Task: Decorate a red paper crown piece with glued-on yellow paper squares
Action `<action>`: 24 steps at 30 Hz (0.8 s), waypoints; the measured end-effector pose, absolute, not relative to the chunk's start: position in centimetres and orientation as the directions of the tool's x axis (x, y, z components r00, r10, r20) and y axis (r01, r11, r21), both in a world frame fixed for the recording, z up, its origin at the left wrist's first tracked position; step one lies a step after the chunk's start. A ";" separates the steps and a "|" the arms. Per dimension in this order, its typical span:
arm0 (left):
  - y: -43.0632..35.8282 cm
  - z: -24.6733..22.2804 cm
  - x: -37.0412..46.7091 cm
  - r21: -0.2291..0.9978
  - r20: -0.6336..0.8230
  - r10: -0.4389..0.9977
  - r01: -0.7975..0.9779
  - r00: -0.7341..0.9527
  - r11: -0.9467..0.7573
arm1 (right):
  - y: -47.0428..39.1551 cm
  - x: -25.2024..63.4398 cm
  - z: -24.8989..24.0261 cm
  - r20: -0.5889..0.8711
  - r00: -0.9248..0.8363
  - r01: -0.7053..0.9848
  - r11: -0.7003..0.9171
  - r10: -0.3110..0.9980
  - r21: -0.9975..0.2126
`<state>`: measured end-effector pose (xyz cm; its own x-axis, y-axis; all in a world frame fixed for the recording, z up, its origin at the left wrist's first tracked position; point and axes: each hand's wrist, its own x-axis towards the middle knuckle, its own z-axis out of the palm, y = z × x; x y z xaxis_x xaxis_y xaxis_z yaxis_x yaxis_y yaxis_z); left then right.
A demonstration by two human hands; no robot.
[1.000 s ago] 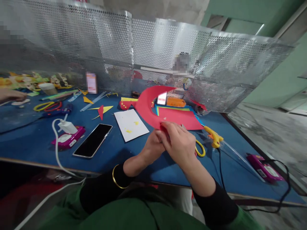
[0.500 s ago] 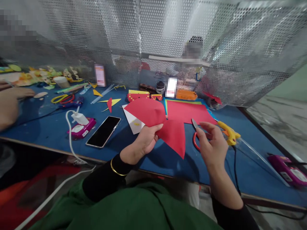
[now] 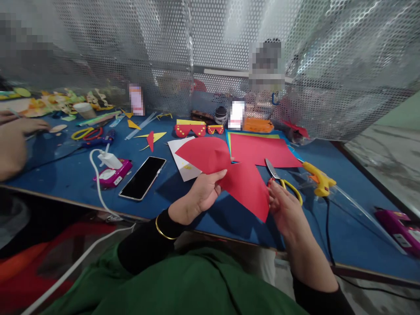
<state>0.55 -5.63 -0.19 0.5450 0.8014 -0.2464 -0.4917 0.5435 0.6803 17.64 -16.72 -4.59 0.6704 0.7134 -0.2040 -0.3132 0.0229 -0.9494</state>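
Note:
A red paper cutout (image 3: pixel 210 153) with a rounded lobe and a pointed lower corner is held above the table. My left hand (image 3: pixel 206 190) pinches it at its lower middle, thumb on top. At its right edge, my right hand (image 3: pixel 285 205) has its fingers closed on the paper; the fingertips are partly hidden. Just behind that hand lie scissors (image 3: pixel 273 169) with red and yellow handles, blades pointing away. Red sheet (image 3: pixel 262 148) rests on a stack of coloured paper beyond, and a white sheet (image 3: pixel 182 162) lies partly under the cutout.
A yellow glue gun (image 3: pixel 320 179) lies to the right with its cord. On the left are a black phone (image 3: pixel 143 178), a purple power socket (image 3: pixel 114 174) and a second pair of scissors (image 3: pixel 87 133). Red paper glasses (image 3: pixel 190 128) stand behind. Another person's hand (image 3: pixel 24 127) is far left.
My right hand has moved from above the scissors to the cutout's right edge, leaving the scissors on the table. The paper's right part has spread to the right. My left hand keeps its hold.

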 end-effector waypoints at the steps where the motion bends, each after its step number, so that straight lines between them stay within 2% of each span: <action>1: -5.7 -0.3 0.7 0.675 -0.246 0.809 -0.504 0.534 0.539 | -16.9 17.5 -4.6 -0.207 0.665 -0.328 0.032 0.717 -0.944; 5: -6.2 -0.8 1.1 0.664 -0.217 0.816 -0.532 0.536 0.525 | -17.4 17.2 -4.7 -0.197 0.663 -0.341 0.057 0.722 -0.938; 8: -6.4 -1.2 1.2 0.669 -0.217 0.815 -0.526 0.537 0.525 | -17.4 17.5 -4.7 -0.135 0.699 -0.298 0.114 0.703 -0.948; 13: -5.9 -2.0 0.6 0.775 -0.235 0.913 -0.503 0.333 0.383 | -17.2 19.4 -4.4 0.002 0.744 -0.174 0.196 0.668 -0.965; 19: -5.2 -2.5 -1.5 0.888 -0.212 0.972 -0.396 0.097 0.233 | -16.6 22.0 -3.7 0.090 0.699 -0.063 0.185 0.710 -0.981; 24: -6.1 -2.5 -4.2 0.913 -0.204 0.970 -0.332 0.133 0.237 | -15.7 23.5 -3.2 0.089 0.639 -0.001 0.116 0.764 -0.993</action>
<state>-4.21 -6.07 -2.52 0.1330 0.9700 -0.2037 -0.3323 0.2372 0.9129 23.49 -15.70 -3.21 0.6390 0.7641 0.0885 -0.0008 0.1158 -0.9933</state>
